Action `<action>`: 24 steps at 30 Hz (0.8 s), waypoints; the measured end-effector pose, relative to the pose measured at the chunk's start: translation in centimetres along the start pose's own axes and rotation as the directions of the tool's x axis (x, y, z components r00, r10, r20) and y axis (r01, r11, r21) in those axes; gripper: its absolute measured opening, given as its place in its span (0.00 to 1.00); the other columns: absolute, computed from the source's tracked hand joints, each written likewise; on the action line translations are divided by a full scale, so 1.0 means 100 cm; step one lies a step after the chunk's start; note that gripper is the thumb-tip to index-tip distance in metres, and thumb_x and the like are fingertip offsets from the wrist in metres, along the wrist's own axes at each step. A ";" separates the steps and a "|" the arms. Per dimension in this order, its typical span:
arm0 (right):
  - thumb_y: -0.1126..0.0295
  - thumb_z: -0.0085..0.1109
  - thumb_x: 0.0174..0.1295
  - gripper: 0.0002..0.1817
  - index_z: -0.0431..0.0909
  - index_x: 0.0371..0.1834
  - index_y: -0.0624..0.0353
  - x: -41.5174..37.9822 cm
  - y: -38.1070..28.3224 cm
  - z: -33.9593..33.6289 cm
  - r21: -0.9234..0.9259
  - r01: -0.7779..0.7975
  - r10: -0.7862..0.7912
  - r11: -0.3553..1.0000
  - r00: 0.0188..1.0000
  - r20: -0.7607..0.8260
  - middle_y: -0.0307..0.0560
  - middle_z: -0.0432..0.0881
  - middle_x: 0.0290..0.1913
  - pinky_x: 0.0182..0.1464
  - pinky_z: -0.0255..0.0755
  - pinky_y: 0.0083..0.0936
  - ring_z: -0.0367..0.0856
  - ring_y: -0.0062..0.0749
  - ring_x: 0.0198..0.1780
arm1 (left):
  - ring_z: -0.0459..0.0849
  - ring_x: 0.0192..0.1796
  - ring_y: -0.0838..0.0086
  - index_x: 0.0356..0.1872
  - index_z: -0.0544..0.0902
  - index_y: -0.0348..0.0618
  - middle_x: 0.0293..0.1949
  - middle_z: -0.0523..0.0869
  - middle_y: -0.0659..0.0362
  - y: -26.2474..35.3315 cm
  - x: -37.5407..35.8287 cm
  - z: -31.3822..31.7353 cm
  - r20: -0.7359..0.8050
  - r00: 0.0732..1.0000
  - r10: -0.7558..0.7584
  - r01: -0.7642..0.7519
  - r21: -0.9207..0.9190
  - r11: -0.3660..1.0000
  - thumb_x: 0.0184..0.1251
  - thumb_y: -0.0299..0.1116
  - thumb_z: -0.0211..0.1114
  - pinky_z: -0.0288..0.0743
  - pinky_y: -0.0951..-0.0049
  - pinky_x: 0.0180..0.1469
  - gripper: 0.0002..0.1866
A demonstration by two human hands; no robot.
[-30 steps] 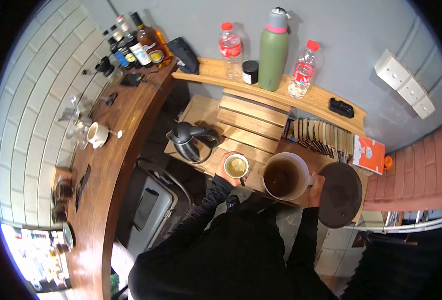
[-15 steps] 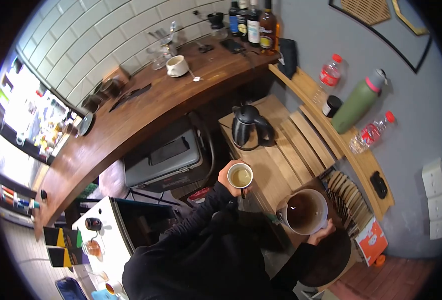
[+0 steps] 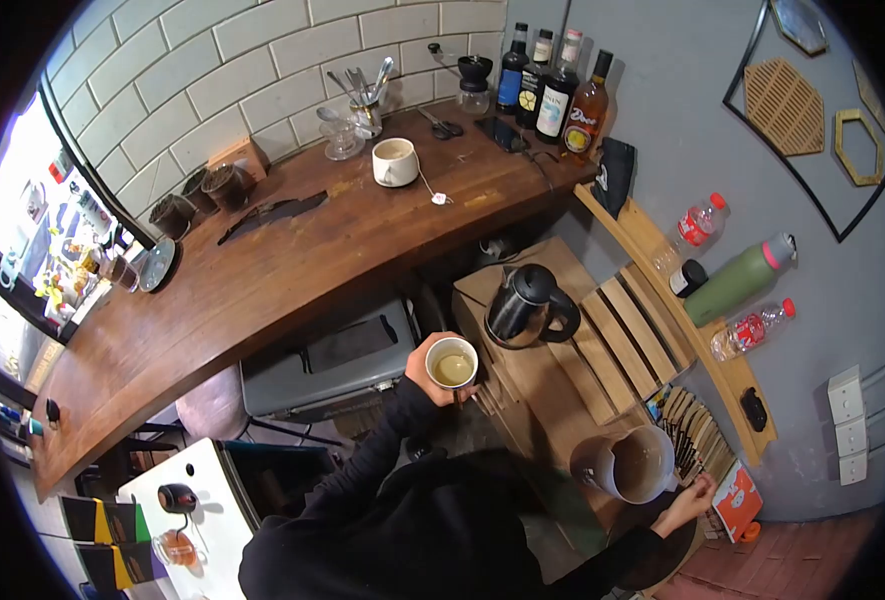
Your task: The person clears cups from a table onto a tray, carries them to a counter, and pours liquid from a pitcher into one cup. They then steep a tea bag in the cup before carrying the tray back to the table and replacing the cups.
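Note:
My left hand (image 3: 425, 372) is closed around a white cup (image 3: 452, 347) of pale yellowish liquid, held in front of my body. A translucent plastic pitcher (image 3: 654, 440) stands to the right on a brown surface, its brownish inside showing. Beside the pitcher, to its right, is my right hand (image 3: 684, 507). Its fingers are loosely bent, and a small gap shows between it and the pitcher. A black electric kettle (image 3: 517, 318) sits on the wooden slatted table (image 3: 572, 385), ahead of both hands.
The curved wooden counter (image 3: 292, 235) carries a white mug (image 3: 394, 165) with a tea-bag tag, scissors (image 3: 440, 127) and several bottles (image 3: 552, 95). A narrow shelf (image 3: 737, 390) along the wall holds a green flask (image 3: 737, 285). A grey cooler box (image 3: 327, 375) is under the counter.
My right hand has come off the pitcher and moved right. The cup in my left hand has shifted slightly left. The whole view has turned, so the counter appears lower and larger.

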State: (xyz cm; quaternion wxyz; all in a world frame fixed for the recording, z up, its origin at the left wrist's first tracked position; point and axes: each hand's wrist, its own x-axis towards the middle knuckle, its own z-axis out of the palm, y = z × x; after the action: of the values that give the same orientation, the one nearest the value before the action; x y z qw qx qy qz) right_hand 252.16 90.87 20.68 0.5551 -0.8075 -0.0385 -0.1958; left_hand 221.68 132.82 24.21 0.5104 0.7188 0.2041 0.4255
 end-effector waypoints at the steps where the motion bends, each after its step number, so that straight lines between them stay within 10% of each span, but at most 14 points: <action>1: 0.74 0.48 0.67 0.08 0.76 0.40 0.66 -0.007 -0.040 0.014 0.008 0.060 -0.059 0.998 0.998 -0.027 0.45 0.80 0.37 0.48 0.71 0.25 0.78 0.28 0.42 | 0.82 0.40 0.76 0.47 0.75 0.38 0.37 0.83 0.59 0.003 0.008 -0.013 0.015 1.000 0.007 -0.007 0.011 1.000 0.34 0.31 0.79 0.76 0.74 0.46 0.33; 6: 0.69 0.53 0.67 0.10 0.76 0.43 0.66 -0.059 -0.199 0.141 0.194 0.236 -0.277 0.952 0.935 0.221 0.42 0.80 0.39 0.46 0.70 0.22 0.76 0.24 0.42 | 0.82 0.41 0.73 0.45 0.76 0.37 0.39 0.82 0.57 0.022 0.039 -0.067 0.005 0.999 -0.032 0.031 0.081 0.996 0.32 0.34 0.79 0.76 0.72 0.47 0.33; 9: 0.73 0.55 0.63 0.10 0.76 0.45 0.66 -0.098 -0.259 0.249 0.402 0.238 -0.430 0.884 0.752 0.500 0.46 0.81 0.39 0.47 0.72 0.23 0.79 0.27 0.42 | 0.82 0.40 0.75 0.46 0.75 0.38 0.38 0.83 0.59 0.029 0.053 -0.092 -0.047 0.993 0.105 -0.097 0.147 0.984 0.34 0.30 0.79 0.76 0.74 0.46 0.32; 11: 0.73 0.56 0.63 0.13 0.75 0.50 0.65 -0.131 -0.303 0.352 0.626 0.056 -0.575 0.778 0.464 0.674 0.47 0.83 0.40 0.41 0.73 0.20 0.81 0.28 0.39 | 0.82 0.41 0.75 0.46 0.75 0.37 0.39 0.83 0.58 0.035 0.057 -0.116 -0.145 0.983 0.110 -0.096 0.100 0.990 0.33 0.31 0.79 0.76 0.74 0.47 0.33; 16: 0.72 0.60 0.58 0.21 0.73 0.55 0.64 -0.167 -0.355 0.491 0.547 0.286 -0.617 0.787 0.340 0.709 0.52 0.82 0.45 0.45 0.73 0.31 0.80 0.38 0.41 | 0.82 0.42 0.74 0.46 0.75 0.37 0.39 0.83 0.58 0.038 0.051 -0.151 -0.270 0.957 0.107 -0.054 0.196 0.979 0.33 0.32 0.79 0.76 0.74 0.48 0.33; 21: 0.66 0.65 0.50 0.09 0.79 0.27 0.61 -0.183 -0.368 0.561 0.378 0.653 -0.642 0.657 0.220 0.735 0.52 0.80 0.37 0.47 0.70 0.43 0.76 0.53 0.45 | 0.81 0.43 0.74 0.46 0.76 0.36 0.41 0.82 0.58 0.041 0.057 -0.173 -0.386 0.920 0.059 0.021 0.199 0.980 0.33 0.33 0.81 0.75 0.73 0.49 0.34; 24: 0.71 0.58 0.57 0.07 0.76 0.25 0.63 -0.176 -0.384 0.565 0.518 0.394 -0.621 0.759 0.203 0.757 0.49 0.83 0.28 0.37 0.74 0.35 0.83 0.44 0.33 | 0.82 0.43 0.74 0.47 0.75 0.36 0.40 0.82 0.57 0.042 0.070 -0.177 -0.426 0.900 0.094 0.025 0.266 0.964 0.35 0.28 0.78 0.75 0.74 0.48 0.31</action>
State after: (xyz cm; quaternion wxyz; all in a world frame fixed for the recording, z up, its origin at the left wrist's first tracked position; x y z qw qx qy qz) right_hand 240.69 159.75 30.84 0.4265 -0.6543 -0.6157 0.1047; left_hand 210.43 146.19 32.89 0.3436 0.6708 0.3551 0.5531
